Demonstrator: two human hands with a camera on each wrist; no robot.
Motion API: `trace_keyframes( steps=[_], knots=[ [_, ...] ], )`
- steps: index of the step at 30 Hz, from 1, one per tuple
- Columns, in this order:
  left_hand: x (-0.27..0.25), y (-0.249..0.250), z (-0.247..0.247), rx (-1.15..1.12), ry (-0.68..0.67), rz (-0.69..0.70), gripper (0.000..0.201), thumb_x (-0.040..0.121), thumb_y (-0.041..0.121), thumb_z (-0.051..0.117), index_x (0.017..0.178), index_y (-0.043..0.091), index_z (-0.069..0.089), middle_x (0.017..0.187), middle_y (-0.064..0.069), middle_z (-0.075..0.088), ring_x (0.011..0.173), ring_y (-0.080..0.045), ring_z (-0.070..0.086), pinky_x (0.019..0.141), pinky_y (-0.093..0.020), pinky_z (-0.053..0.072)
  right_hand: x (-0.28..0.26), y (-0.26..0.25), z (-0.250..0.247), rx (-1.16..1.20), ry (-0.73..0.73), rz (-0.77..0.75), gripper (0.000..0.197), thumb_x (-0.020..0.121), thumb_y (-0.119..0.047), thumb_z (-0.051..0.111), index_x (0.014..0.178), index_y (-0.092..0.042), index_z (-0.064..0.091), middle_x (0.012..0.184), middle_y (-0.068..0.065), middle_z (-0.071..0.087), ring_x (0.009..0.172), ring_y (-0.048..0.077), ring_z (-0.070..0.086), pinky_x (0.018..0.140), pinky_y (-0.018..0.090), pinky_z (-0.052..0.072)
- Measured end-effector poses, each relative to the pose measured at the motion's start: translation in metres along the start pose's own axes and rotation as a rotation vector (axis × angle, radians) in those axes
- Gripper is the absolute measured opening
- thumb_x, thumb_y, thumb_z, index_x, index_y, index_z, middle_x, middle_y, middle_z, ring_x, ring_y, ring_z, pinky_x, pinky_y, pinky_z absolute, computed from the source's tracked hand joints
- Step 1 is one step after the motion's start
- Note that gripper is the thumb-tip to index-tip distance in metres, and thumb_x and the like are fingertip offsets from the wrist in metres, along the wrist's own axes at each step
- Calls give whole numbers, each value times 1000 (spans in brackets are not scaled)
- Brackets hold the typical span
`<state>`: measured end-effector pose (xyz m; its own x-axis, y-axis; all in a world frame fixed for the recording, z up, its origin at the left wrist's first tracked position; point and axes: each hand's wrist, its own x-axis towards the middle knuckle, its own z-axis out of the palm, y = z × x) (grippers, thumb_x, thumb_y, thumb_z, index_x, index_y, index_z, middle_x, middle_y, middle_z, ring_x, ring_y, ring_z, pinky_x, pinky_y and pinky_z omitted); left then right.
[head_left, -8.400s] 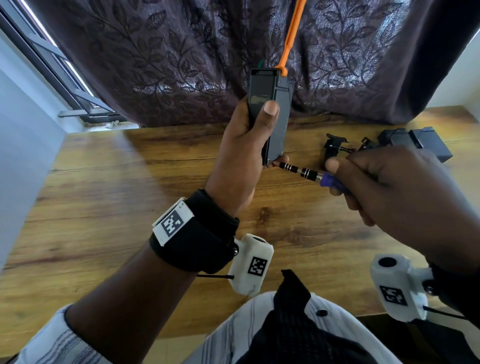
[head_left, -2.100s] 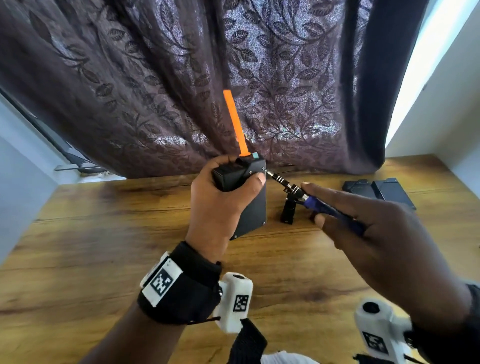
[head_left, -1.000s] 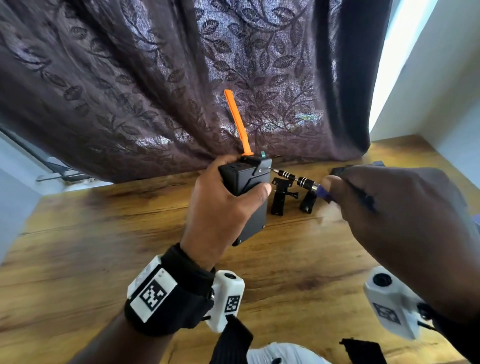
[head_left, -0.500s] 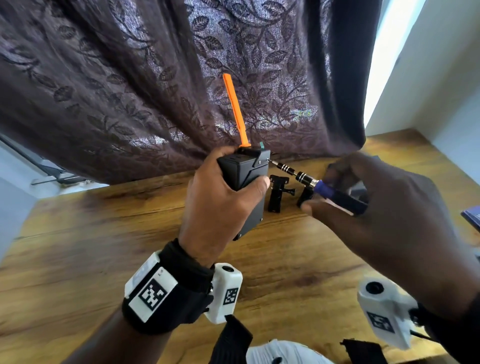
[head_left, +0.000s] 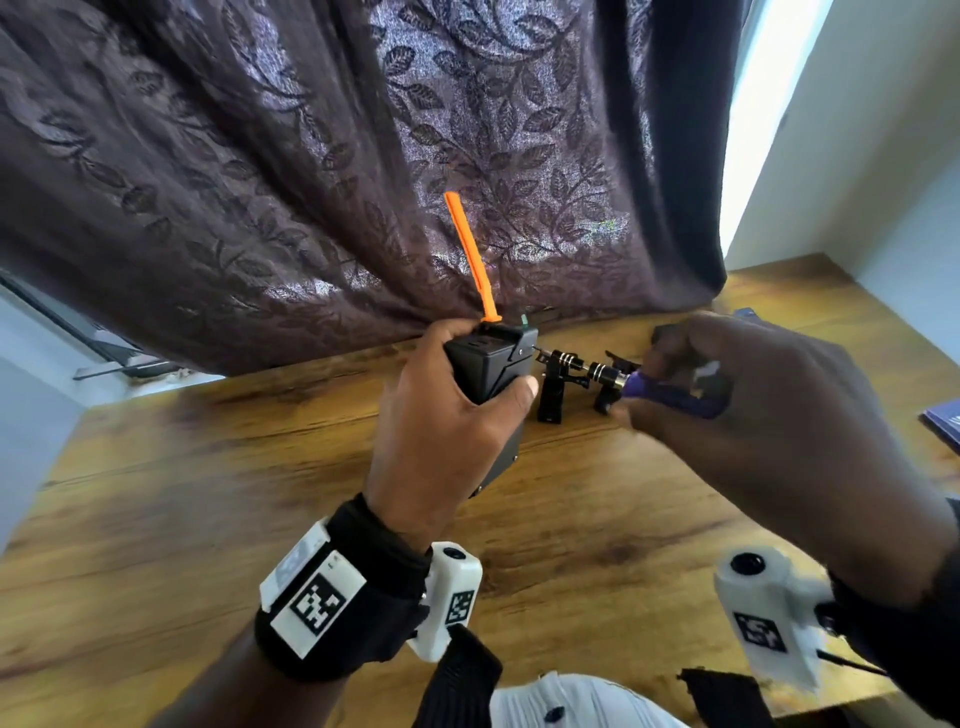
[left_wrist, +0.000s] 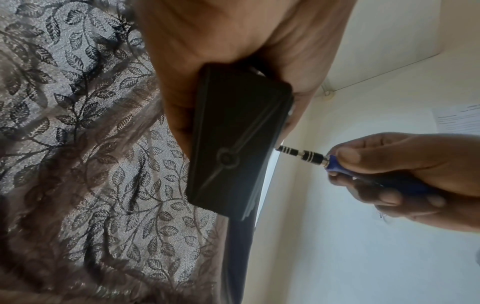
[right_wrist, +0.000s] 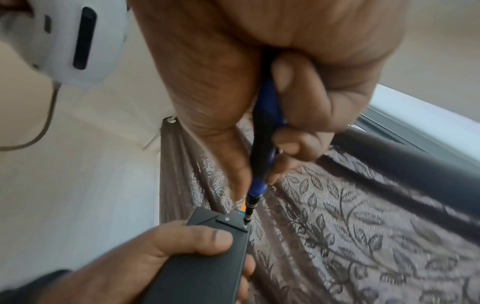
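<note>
Black box (head_left: 491, 366) is sitting raised above the worktop (head_left: 208, 493), with your left hand (head_left: 441, 421) wrapping its fingers round it. Just to its right, your right hand (head_left: 769, 415) is gripping the screwdriver (head_left: 605, 373) and pressing its tip against the box's upper end.

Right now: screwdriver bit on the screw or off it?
On it. The screwdriver tip meets the corner screw on the black box end; the right hand grips its handle.
</note>
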<state>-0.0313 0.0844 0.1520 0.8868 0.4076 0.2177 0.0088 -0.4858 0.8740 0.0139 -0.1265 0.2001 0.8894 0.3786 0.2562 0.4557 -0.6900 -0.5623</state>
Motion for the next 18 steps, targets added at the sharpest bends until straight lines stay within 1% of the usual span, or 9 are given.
trace_keyframes(
  steps=[3, 6, 8, 10, 12, 13, 15, 16, 18],
  knots=[
    [-1, -1, 1, 2, -11, 7, 37, 86, 23, 83, 118, 22, 65, 94, 19, 74, 86, 3, 70, 71, -21, 56, -2, 2, -1, -72, 82, -53, 19, 75, -50, 77, 76, -32, 72, 69, -17, 60, 65, -2, 56, 59, 14, 35],
    [-2, 0, 2, 4, -14, 26, 38, 85, 22, 84, 118, 21, 65, 94, 18, 74, 86, 3, 70, 71, -16, 54, -3, 4, -2, -21, 62, -44, 20, 78, -52, 72, 76, -33, 75, 65, -17, 62, 61, -1, 58, 57, 17, 39],
    [-2, 0, 2, 18, -6, 35, 41, 83, 29, 84, 119, 21, 65, 96, 17, 75, 87, 3, 70, 73, -21, 57, -1, 6, -3, 49, 41, -19, 20, 77, -53, 71, 75, -34, 76, 60, -16, 63, 60, 3, 60, 55, 20, 42],
    [-3, -1, 4, 31, -4, 33, 47, 79, 38, 78, 121, 22, 64, 98, 16, 75, 88, 1, 70, 76, -29, 59, 0, 9, -4, 116, 4, 12, 19, 77, -52, 73, 75, -34, 78, 55, -12, 63, 62, 4, 60, 56, 27, 45],
    [-4, -2, 5, 45, -5, 37, 51, 77, 41, 76, 123, 21, 64, 98, 16, 75, 88, 1, 70, 76, -33, 61, 1, 13, -6, 170, -53, 25, 19, 77, -49, 75, 73, -31, 78, 50, -7, 60, 49, 7, 55, 53, 30, 47],
    [-5, -2, 5, 55, -3, 42, 51, 78, 41, 77, 123, 21, 64, 97, 16, 75, 88, 1, 70, 76, -32, 60, 2, 15, -6, 209, -88, 38, 21, 78, -48, 76, 72, -28, 78, 50, -3, 60, 43, 8, 50, 50, 31, 46],
    [-3, -4, 6, 72, -3, 48, 48, 81, 38, 81, 123, 21, 64, 95, 18, 74, 87, 3, 70, 75, -26, 58, 4, 17, -7, 326, -151, 109, 24, 79, -43, 77, 69, -22, 76, 47, 5, 59, 37, 11, 46, 42, 28, 42],
    [-2, -6, 5, 74, -9, 42, 45, 83, 35, 83, 122, 22, 65, 95, 19, 74, 87, 4, 69, 75, -23, 56, 5, 18, -6, 358, -168, 134, 24, 80, -42, 77, 68, -21, 75, 45, 6, 57, 37, 12, 45, 40, 25, 40],
    [1, -10, 5, 51, -31, 8, 38, 86, 32, 83, 119, 24, 66, 94, 20, 74, 87, 4, 69, 73, -18, 54, 5, 19, 0, 306, -150, 103, 22, 80, -44, 76, 69, -25, 74, 48, 0, 59, 39, 5, 46, 44, 23, 39]
  ],
)
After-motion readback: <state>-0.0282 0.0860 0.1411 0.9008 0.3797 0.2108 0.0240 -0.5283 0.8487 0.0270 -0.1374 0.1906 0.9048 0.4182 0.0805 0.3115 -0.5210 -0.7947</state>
